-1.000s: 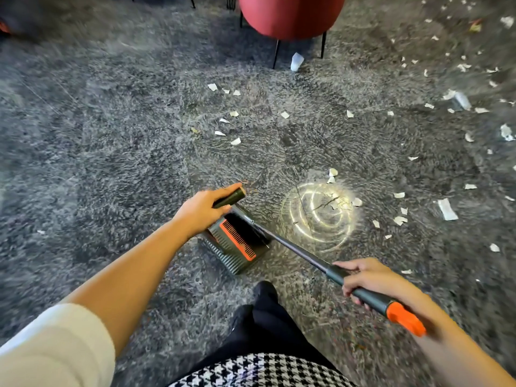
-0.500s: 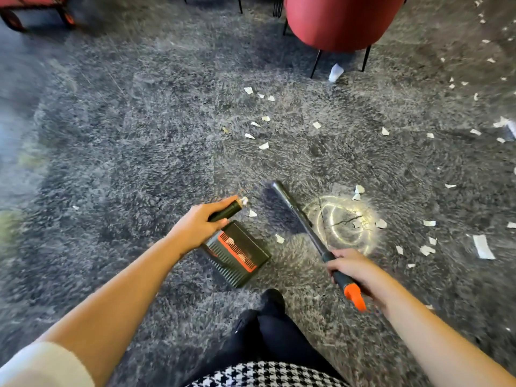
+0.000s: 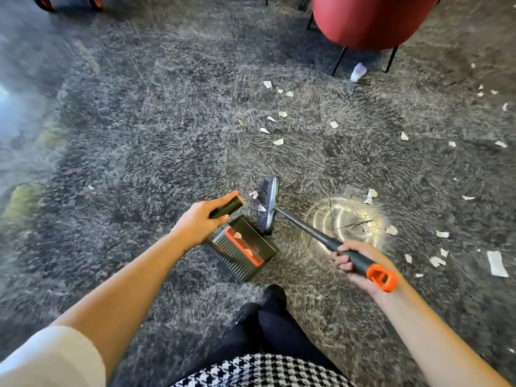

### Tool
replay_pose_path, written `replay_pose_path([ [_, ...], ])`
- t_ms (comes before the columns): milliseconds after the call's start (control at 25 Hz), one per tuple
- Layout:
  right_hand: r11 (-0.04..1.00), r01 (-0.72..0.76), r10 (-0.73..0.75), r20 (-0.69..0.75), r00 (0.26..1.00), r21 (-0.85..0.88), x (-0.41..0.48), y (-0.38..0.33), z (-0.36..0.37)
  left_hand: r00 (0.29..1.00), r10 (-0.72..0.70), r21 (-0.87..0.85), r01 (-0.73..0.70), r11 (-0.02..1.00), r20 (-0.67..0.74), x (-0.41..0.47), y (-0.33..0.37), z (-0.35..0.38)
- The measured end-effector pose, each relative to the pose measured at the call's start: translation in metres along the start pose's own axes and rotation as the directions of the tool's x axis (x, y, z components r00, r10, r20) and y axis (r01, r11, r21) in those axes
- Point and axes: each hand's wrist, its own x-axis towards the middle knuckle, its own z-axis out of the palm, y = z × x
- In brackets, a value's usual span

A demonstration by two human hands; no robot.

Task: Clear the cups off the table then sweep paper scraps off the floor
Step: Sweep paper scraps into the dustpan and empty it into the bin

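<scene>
- Paper scraps [image 3: 279, 141] lie scattered over the grey carpet [image 3: 139, 135], mostly ahead of you and off to your right; none sit in the dustpan as far as the view shows.
- Your right hand [image 3: 354, 261] is closed around the broom handle [image 3: 360, 261], just above its orange end cap [image 3: 382, 279].
- Your left hand [image 3: 199, 222] is wrapped around the dark dustpan handle [image 3: 227, 207], so both grips are fully closed on their tools.
- The dustpan [image 3: 245, 247], dark with an orange strip, rests on the carpet just in front of your feet.
- The broom head [image 3: 268, 205] stands at the dustpan's far edge, with two small scraps right beside its bristles.
- A bright ring of light [image 3: 344, 222] falls on the carpet to the right of the broom.
- Farther off stands a red chair [image 3: 371, 20], with a white crumpled piece [image 3: 358, 71] between its legs.
</scene>
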Motion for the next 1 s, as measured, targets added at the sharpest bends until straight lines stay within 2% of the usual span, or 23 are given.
replay_pose_path([
  [80,1.0,0.012,-0.012,0.004,1.0,-0.005,-0.006,-0.006,0.0,1.0,-0.016,0.023,0.016,1.0,-0.013,-0.002,-0.001,0.0],
  [200,0.969,0.049,-0.055,-0.018,0.998,-0.244,-0.006,-0.014,0.004,0.998,-0.047,-0.021,0.046,0.999,-0.05,-0.005,-0.003,0.0],
  [320,0.837,0.094,-0.14,-0.045,0.989,-0.539,0.01,-0.024,0.015,0.979,-0.126,-0.139,0.104,0.985,-0.161,-0.006,-0.01,0.0],
  [400,0.732,0.095,-0.169,-0.044,0.985,-0.675,0.028,-0.029,0.024,0.966,-0.164,-0.153,0.135,0.979,-0.198,-0.006,-0.011,0.001],
  [480,0.59,0.095,-0.204,-0.034,0.978,-0.802,0.05,-0.034,0.031,0.958,-0.184,-0.139,0.156,0.978,-0.218,-0.005,-0.006,0.004],
  [560,0.367,0.086,-0.221,0.003,0.975,-0.926,0.068,-0.035,0.038,0.954,-0.188,-0.133,0.16,0.978,-0.232,-0.001,0.0,0.009],
  [640,0.154,0.055,-0.153,0.031,0.988,-0.987,0.075,-0.031,0.041,0.955,-0.186,-0.127,0.16,0.979,-0.229,0.003,0.005,0.012],
  [680,0.083,0.047,-0.106,0.038,0.994,-0.995,0.075,-0.028,0.041,0.954,-0.191,-0.128,0.165,0.978,-0.229,0.005,0.007,0.011],
  [760,0.033,0.039,-0.037,0.038,0.999,-0.999,0.072,-0.025,0.038,0.952,-0.198,-0.135,0.17,0.976,-0.232,0.009,0.007,0.007],
  [920,-0.022,0.09,-0.004,0.091,0.996,-0.996,0.052,-0.028,0.029,0.958,-0.193,-0.126,0.17,0.977,-0.212,0.01,0.008,0.006],
  [1000,0.069,0.101,0.042,0.104,0.994,-0.993,0.043,-0.032,0.024,0.958,-0.198,-0.131,0.173,0.976,-0.207,0.01,0.008,0.005],
])
